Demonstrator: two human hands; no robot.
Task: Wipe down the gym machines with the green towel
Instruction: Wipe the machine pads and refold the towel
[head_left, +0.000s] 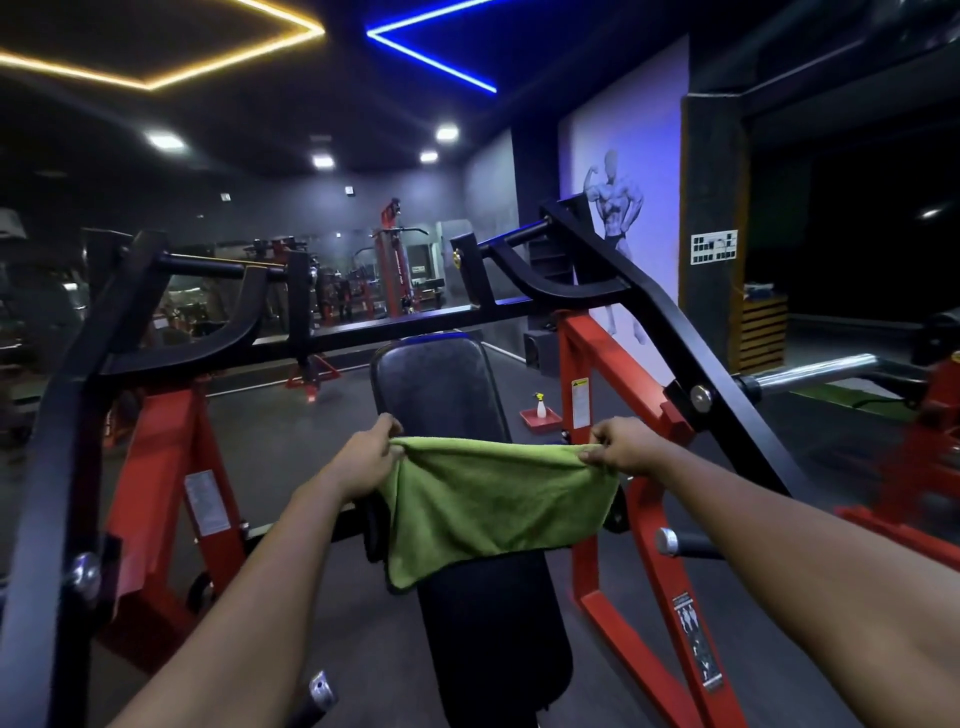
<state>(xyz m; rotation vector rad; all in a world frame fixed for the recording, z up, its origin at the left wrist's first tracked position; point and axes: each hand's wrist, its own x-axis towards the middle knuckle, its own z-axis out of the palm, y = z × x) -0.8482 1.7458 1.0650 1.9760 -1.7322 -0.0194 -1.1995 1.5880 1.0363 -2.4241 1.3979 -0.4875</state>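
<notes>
Towel (493, 499): hanging, top edge running left–right, left hand (370, 457) and right hand (619, 448) each pinching a corner. Pad (436, 384) is lying just beyond, midway between them.

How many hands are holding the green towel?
2. The left hand pinches the top left corner of the green towel; the right hand pinches its top right corner. No other hands show.

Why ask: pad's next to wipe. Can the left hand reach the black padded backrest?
Likely yes: the left hand, pinching the green cloth towel, hovers by the black padded backrest, nothing between.
</notes>
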